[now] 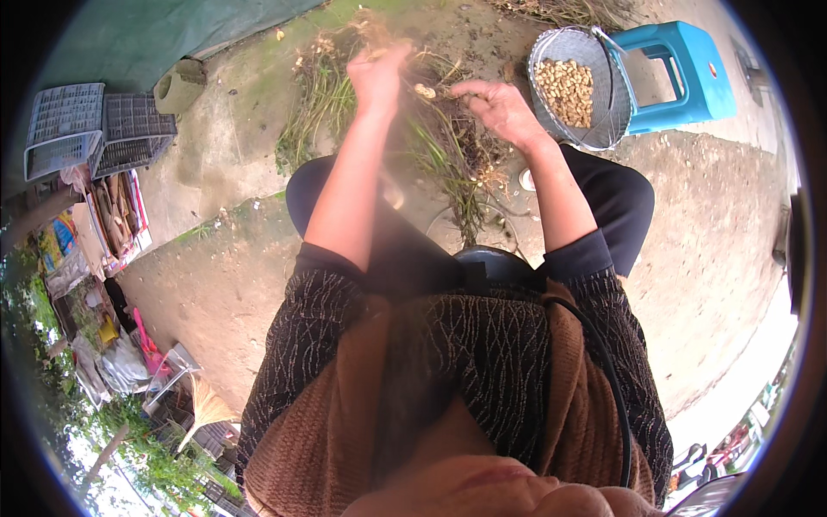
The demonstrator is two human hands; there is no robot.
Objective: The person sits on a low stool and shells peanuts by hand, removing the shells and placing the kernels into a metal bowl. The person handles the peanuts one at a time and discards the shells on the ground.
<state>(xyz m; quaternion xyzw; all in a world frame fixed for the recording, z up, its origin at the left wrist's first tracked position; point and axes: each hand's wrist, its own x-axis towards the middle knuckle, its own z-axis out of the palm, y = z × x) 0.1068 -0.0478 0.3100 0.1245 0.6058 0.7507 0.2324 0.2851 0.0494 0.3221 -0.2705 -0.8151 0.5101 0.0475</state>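
My left hand (381, 74) is closed around the root end of a peanut plant; the roots and soil above it are blurred. Just right of it, my right hand (494, 106) has its thumb and forefinger bent together beside a peanut pod (424, 91); whether they grip anything is unclear. Pulled peanut plants (316, 106) with green stems lie on the ground under and left of my left hand. Another bunch of peanut plants (459, 168) lies between my knees, roots and some pods showing. A wire-handled basket (612, 97) holding peanuts (565, 90) stands right of my right hand.
A blue plastic stool (714, 77) lies on its side against the basket. More pulled plants (568, 10) lie beyond. At the left are grey plastic crates (64, 113), a hollow concrete block (179, 85), folded cardboard (90, 239) and a straw broom (208, 404).
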